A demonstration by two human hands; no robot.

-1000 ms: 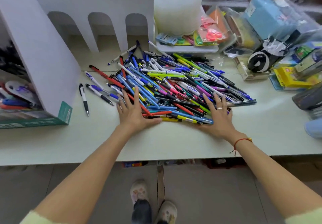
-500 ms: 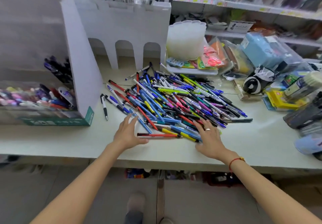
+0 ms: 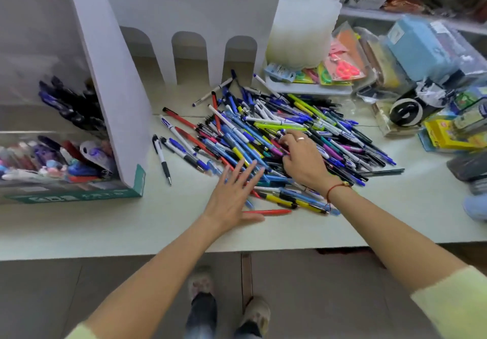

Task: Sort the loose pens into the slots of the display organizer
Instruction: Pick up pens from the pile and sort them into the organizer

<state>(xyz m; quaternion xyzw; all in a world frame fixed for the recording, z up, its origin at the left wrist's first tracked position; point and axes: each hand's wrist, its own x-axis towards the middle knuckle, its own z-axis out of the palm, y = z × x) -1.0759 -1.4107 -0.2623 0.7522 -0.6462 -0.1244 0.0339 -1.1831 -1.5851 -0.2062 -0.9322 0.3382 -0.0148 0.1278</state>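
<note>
The pens [image 3: 276, 141] lie in one loose, crossed heap on the table [image 3: 131, 222], just in front of the organizer [image 3: 118, 88], so any pen can travel a short way to a slot. A few strays, among them a white pen [image 3: 161, 158] with a black grip zone, lie apart on the left, nearer the organizer's green base.

The left hand [image 3: 232, 196] lies flat at the near edge of the heap, fingers spread and straight, the fingertips over the nearest pens and the thumb beside a red pen [image 3: 268, 211]. It holds nothing; laid this way it probably steadies the pile or fences it from rolling off the table edge while the other hand picks.

The right hand [image 3: 303, 159] reaches into the middle of the heap with its fingers curled down among the pens. Its fingertips are buried in the pile, so I cannot tell whether they already pinch a pen or only rake through them.

The organizer's side bins on the left already hold dark pens above and mixed coloured ones below, which suggests sorting by kind. The arched openings at the back look empty. Beside the heap on the right sit a white tub [image 3: 303, 27] and packaged goods, close enough that a sweep of the pile could push pens under them.
</note>
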